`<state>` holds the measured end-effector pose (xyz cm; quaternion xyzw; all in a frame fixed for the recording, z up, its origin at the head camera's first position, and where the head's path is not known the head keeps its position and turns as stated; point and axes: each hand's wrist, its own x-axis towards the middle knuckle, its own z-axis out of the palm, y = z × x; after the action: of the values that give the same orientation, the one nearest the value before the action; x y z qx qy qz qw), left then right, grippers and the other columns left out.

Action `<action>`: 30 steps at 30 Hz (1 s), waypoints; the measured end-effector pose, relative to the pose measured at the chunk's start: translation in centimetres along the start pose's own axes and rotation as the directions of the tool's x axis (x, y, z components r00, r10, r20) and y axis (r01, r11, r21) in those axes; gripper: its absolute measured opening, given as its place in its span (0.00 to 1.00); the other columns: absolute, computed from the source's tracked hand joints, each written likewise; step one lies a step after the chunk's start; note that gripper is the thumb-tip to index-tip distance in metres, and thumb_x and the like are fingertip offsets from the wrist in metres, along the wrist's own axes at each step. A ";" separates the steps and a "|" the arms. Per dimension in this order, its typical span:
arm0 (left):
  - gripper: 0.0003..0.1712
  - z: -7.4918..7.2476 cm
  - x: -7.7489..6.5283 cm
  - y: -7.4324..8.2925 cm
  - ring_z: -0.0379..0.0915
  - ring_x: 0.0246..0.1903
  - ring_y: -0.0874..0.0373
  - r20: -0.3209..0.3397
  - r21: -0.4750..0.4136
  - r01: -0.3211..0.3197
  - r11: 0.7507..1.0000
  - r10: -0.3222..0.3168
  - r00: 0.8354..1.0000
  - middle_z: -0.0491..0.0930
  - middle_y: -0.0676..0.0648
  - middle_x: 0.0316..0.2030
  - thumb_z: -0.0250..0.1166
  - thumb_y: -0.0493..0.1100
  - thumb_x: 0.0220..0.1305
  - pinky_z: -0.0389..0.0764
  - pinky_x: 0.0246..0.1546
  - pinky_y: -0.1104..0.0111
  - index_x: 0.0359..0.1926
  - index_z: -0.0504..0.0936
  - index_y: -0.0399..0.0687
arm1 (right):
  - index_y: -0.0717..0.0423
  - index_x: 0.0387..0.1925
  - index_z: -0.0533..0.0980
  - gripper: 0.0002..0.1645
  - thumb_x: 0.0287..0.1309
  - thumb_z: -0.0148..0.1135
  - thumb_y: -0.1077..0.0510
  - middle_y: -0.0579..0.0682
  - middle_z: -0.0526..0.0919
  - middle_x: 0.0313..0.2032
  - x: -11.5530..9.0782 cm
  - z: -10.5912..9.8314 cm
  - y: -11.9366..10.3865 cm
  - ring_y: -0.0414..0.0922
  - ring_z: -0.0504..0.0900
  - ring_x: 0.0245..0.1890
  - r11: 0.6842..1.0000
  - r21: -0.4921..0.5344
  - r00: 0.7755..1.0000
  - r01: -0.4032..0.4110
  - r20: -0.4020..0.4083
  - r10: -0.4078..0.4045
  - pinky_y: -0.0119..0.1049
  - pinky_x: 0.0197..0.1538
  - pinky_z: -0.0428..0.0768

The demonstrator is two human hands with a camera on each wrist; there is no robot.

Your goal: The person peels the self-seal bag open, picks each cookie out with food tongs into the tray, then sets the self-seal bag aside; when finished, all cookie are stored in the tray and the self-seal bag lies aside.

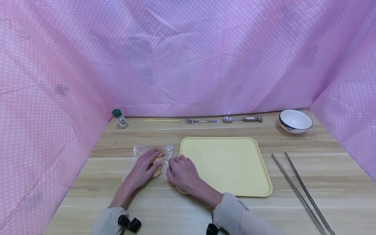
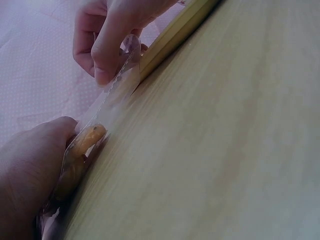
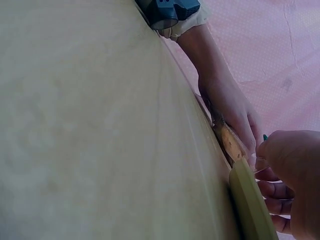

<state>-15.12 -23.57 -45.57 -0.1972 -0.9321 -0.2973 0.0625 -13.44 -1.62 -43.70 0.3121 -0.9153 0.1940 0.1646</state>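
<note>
A clear plastic bag (image 1: 167, 150) lies flat on the table left of the tray, with several round, tan, dark-specked cookies (image 1: 157, 172) inside. My left hand (image 1: 144, 166) rests on the bag, its spread fingers and thumb lying over the cookies and partly hiding them. With thumb and fingers, my right hand (image 1: 182, 173) pinches the bag's right edge beside the tray's left rim. In the left wrist view, the plastic (image 2: 112, 97) stretches up from the cookies to the right hand's thumb and fingers.
A pale yellow tray (image 1: 223, 166) lies right of the bag. Along the back are a green-capped shaker (image 1: 120, 118), a yellowish flat stick (image 1: 161, 120), a fork (image 1: 202, 121), a spoon (image 1: 242, 119) and a white bowl (image 1: 296, 120). Two long metal rods (image 1: 299, 191) lie at the right.
</note>
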 end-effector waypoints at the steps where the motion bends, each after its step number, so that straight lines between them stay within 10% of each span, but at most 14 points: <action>1: 0.28 0.0 0.0 0.0 0.60 0.72 0.35 0.002 0.000 0.005 1.000 -0.005 1.000 0.68 0.34 0.71 0.60 0.51 0.78 0.58 0.71 0.39 0.71 0.75 0.42 | 0.51 0.28 0.78 0.09 0.66 0.63 0.55 0.44 0.79 0.25 0.0 -0.1 0.0 0.44 0.73 0.28 1.000 0.005 1.000 -0.003 0.002 0.003 0.32 0.29 0.69; 30: 0.28 0.2 0.2 -0.1 0.61 0.72 0.36 0.002 -0.003 0.006 1.000 -0.006 1.000 0.69 0.34 0.71 0.59 0.50 0.79 0.59 0.71 0.40 0.71 0.74 0.41 | 0.48 0.24 0.74 0.12 0.63 0.65 0.56 0.43 0.75 0.23 -1.2 -0.5 0.9 0.44 0.73 0.27 0.997 0.050 0.998 -0.052 -0.032 0.053 0.33 0.29 0.70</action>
<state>-15.28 -23.43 -45.74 -0.1949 -0.9323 -0.2986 0.0603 -13.02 -0.15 -43.96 0.2887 -0.9153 0.2260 0.1668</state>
